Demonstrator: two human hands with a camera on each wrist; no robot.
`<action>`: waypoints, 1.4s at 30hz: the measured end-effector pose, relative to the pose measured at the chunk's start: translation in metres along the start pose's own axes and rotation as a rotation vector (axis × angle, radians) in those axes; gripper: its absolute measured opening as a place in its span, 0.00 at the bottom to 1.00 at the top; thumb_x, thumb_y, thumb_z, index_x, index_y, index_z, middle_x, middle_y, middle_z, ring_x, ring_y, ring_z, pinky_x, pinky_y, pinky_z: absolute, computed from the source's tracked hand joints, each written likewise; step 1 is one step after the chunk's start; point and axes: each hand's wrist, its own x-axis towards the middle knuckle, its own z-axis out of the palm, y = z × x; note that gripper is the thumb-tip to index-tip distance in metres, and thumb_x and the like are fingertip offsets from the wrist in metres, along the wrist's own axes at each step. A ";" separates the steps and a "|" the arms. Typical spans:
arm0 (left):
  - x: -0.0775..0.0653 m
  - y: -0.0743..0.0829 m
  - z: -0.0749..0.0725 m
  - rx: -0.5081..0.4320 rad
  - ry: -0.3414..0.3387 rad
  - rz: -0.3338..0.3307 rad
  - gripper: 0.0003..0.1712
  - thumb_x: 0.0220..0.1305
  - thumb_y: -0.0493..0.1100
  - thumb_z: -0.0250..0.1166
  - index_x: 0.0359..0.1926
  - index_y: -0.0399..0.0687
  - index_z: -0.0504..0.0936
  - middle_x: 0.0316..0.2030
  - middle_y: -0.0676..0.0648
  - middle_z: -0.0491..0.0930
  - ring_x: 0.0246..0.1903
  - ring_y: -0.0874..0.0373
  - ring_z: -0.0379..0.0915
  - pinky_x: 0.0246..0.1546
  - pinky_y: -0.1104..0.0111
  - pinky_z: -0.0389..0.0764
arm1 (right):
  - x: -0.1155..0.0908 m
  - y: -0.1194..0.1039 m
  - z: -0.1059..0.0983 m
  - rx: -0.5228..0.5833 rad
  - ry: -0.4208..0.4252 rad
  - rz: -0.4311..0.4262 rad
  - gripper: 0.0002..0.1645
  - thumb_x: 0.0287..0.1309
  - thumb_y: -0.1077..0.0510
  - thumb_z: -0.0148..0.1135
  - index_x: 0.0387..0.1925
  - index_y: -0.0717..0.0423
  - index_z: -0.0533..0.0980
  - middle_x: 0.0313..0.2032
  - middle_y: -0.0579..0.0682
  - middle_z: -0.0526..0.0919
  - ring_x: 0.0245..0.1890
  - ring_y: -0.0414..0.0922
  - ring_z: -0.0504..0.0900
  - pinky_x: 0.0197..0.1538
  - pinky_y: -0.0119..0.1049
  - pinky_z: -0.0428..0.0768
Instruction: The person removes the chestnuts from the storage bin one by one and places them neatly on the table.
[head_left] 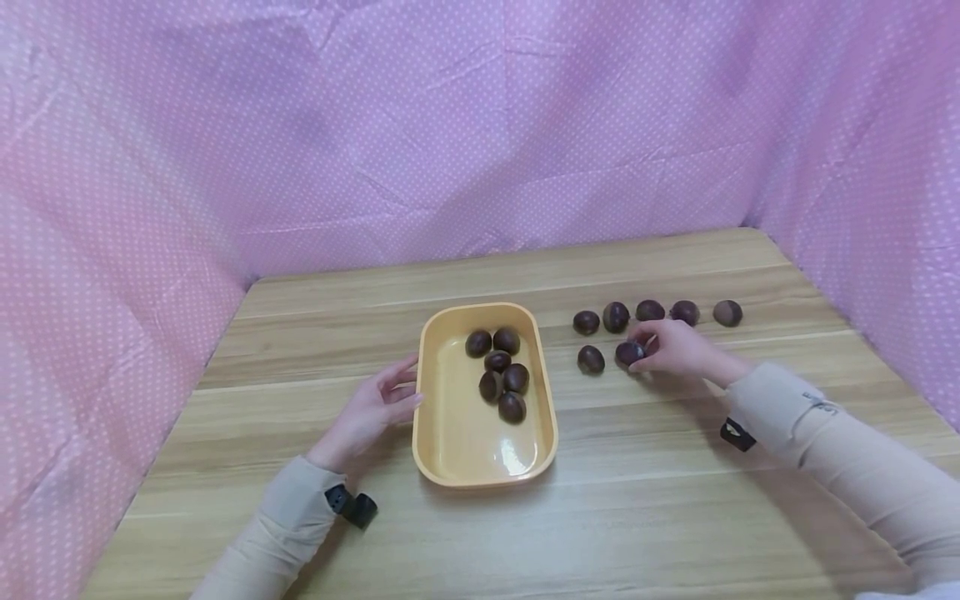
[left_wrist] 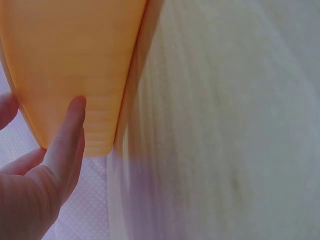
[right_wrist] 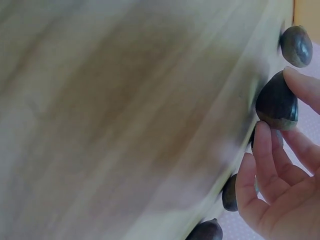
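Note:
My right hand [head_left: 671, 348] pinches a dark brown chestnut [right_wrist: 277, 102] between thumb and fingers, at or just above the tabletop. Another chestnut [head_left: 591, 360] lies just left of it, and several more sit in a rough row behind, such as the chestnut [head_left: 616, 317]. My left hand [head_left: 375, 408] touches the left wall of a yellow plastic tray [head_left: 485, 481] with its fingers extended; in the left wrist view a fingertip rests against the tray's outer side [left_wrist: 100, 60]. Inside the tray, several chestnuts [head_left: 497, 361] are gathered toward the back and right.
A wood-grain table [head_left: 645, 533] carries everything. Pink dotted cloth [head_left: 480, 133] hangs behind it and along both sides. At the far right end of the row lies a chestnut with a paler patch [head_left: 727, 313].

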 end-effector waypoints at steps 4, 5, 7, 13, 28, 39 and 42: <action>0.000 -0.001 0.000 0.000 -0.001 0.003 0.38 0.64 0.31 0.58 0.72 0.39 0.53 0.63 0.29 0.62 0.57 0.44 0.69 0.49 0.68 0.81 | 0.000 0.000 0.001 -0.009 0.001 0.019 0.22 0.41 0.56 0.75 0.40 0.60 0.79 0.30 0.49 0.83 0.32 0.43 0.79 0.36 0.35 0.77; 0.001 -0.001 0.000 -0.003 0.000 0.000 0.38 0.64 0.31 0.58 0.72 0.39 0.53 0.63 0.29 0.62 0.58 0.44 0.69 0.48 0.68 0.81 | 0.000 0.000 0.001 -0.010 -0.001 0.020 0.22 0.41 0.56 0.74 0.40 0.60 0.79 0.30 0.49 0.83 0.32 0.44 0.79 0.36 0.35 0.77; 0.001 -0.001 0.000 -0.007 0.002 -0.009 0.38 0.63 0.30 0.58 0.72 0.39 0.53 0.64 0.29 0.62 0.58 0.44 0.69 0.48 0.68 0.81 | 0.001 0.001 0.002 -0.009 -0.005 0.021 0.22 0.41 0.56 0.74 0.40 0.60 0.78 0.30 0.50 0.83 0.32 0.44 0.80 0.36 0.35 0.77; 0.001 -0.003 0.000 -0.015 0.000 -0.021 0.38 0.63 0.29 0.57 0.72 0.39 0.52 0.64 0.29 0.61 0.59 0.43 0.68 0.48 0.69 0.81 | 0.000 0.002 0.004 -0.015 -0.008 0.013 0.21 0.42 0.56 0.74 0.40 0.60 0.78 0.32 0.51 0.83 0.33 0.46 0.81 0.38 0.39 0.80; 0.002 -0.006 0.001 -0.004 0.006 -0.016 0.38 0.63 0.32 0.60 0.72 0.43 0.55 0.63 0.32 0.64 0.57 0.46 0.71 0.49 0.66 0.81 | 0.000 -0.015 -0.016 0.002 0.021 0.024 0.24 0.47 0.58 0.71 0.45 0.67 0.76 0.37 0.59 0.83 0.38 0.54 0.84 0.46 0.50 0.81; 0.003 -0.002 0.000 0.010 0.002 -0.025 0.39 0.64 0.32 0.59 0.72 0.42 0.53 0.64 0.32 0.62 0.60 0.42 0.66 0.49 0.70 0.80 | 0.005 -0.028 -0.023 0.000 0.038 -0.016 0.22 0.48 0.57 0.71 0.43 0.65 0.78 0.39 0.59 0.83 0.38 0.50 0.82 0.41 0.40 0.80; 0.003 -0.001 0.000 0.012 0.006 -0.033 0.39 0.63 0.32 0.59 0.72 0.42 0.53 0.64 0.31 0.61 0.62 0.40 0.64 0.49 0.71 0.80 | 0.008 -0.034 -0.025 0.003 0.040 -0.020 0.21 0.48 0.58 0.70 0.44 0.65 0.78 0.39 0.60 0.84 0.37 0.50 0.82 0.40 0.39 0.79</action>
